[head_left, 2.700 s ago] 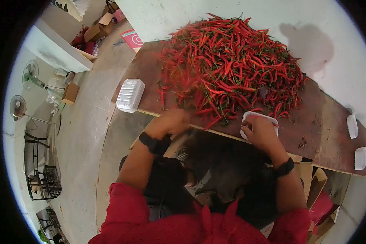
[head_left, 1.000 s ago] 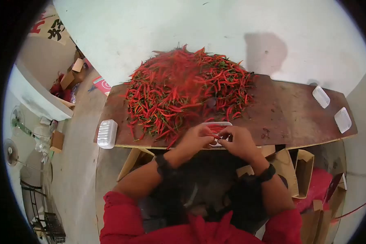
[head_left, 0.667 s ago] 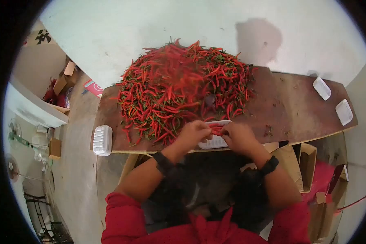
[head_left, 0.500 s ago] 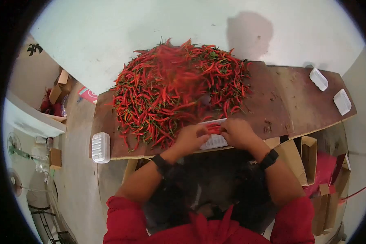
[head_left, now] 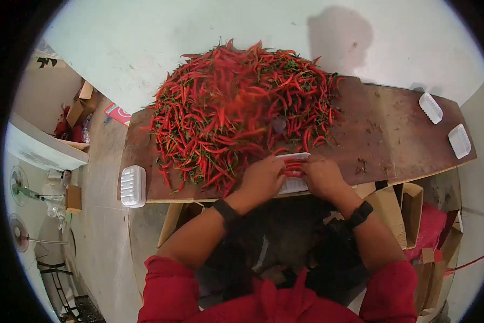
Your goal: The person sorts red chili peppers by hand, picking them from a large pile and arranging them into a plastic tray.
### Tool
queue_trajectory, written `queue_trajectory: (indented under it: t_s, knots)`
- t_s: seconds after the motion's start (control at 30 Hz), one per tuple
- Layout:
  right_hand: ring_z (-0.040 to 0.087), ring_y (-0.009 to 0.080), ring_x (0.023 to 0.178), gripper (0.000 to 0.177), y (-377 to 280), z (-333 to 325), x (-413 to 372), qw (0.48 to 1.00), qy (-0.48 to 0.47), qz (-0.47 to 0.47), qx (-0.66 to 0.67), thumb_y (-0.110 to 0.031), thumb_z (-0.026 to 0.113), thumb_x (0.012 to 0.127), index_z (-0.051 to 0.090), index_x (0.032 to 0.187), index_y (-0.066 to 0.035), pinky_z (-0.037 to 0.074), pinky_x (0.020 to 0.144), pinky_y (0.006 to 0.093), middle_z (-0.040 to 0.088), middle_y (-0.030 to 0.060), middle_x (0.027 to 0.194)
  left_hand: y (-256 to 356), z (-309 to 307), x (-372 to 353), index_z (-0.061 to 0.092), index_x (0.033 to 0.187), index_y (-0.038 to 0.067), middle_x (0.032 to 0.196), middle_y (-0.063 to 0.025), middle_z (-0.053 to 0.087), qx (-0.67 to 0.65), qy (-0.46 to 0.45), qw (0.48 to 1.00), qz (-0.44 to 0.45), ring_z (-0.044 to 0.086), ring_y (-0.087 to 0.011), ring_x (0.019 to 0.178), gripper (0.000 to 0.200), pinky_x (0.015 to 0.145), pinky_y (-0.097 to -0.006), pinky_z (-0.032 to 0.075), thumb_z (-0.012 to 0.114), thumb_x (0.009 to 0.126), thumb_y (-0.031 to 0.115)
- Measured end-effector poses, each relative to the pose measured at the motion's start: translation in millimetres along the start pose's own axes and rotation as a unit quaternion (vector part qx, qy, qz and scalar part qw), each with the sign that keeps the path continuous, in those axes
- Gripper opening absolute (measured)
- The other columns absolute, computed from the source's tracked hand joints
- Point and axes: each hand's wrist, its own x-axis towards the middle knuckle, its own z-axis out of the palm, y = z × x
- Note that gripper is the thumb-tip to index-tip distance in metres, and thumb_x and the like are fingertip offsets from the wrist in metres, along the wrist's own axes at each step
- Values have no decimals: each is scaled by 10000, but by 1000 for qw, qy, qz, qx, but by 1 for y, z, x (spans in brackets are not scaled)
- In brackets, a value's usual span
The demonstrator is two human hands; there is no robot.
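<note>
A small white ribbed tray (head_left: pixel 292 186) lies at the table's near edge in front of me, with several red chili peppers (head_left: pixel 293 167) in its far part. My left hand (head_left: pixel 262 176) has its fingers curled at the left ends of these peppers. From the other side, my right hand (head_left: pixel 324 176) closes on their right ends. Both hands partly cover the tray, and some fingertips are hidden. Just beyond them rises a big heap of red chili peppers with green stems (head_left: pixel 199 129), its middle blurred.
A stack of white trays (head_left: pixel 132 186) stands at the table's left corner. Two single trays, one (head_left: pixel 431 108) behind the other (head_left: pixel 459 141), lie at the far right. Cardboard boxes (head_left: pixel 393 212) sit below the table's right side. A wall (head_left: pixel 253 21) backs the table.
The whole view has shifted a little, moving the scene up and right. Both hands stay at the tray, the left fingers now closer around the peppers' ends.
</note>
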Motion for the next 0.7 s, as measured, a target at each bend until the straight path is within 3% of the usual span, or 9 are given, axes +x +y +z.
queue_trajectory:
  t_s: [0.23,0.4,0.7]
  knots:
    - [586,342,873,126,5,5,1,999,9,26,26,-127,603,739,627,829,-41,490,740,440,586,149,847,0,4,6,596,868,92,830,-92,589,32,-8,999,7,608,-305,788,149,651,-428,491,646,752,171]
    - [586,341,856,115,7,11,5,996,77,16,29,-115,610,725,615,813,-42,492,719,438,580,150,835,1,6,7,584,838,92,795,-90,581,51,7,998,25,607,-300,752,138,619,-421,485,652,744,167]
    - [598,326,882,156,2,9,8,997,65,26,16,-68,570,718,643,856,-73,503,717,424,606,143,874,-5,16,11,580,870,92,778,-99,571,74,37,996,44,600,-316,741,154,611,-434,478,649,741,140]
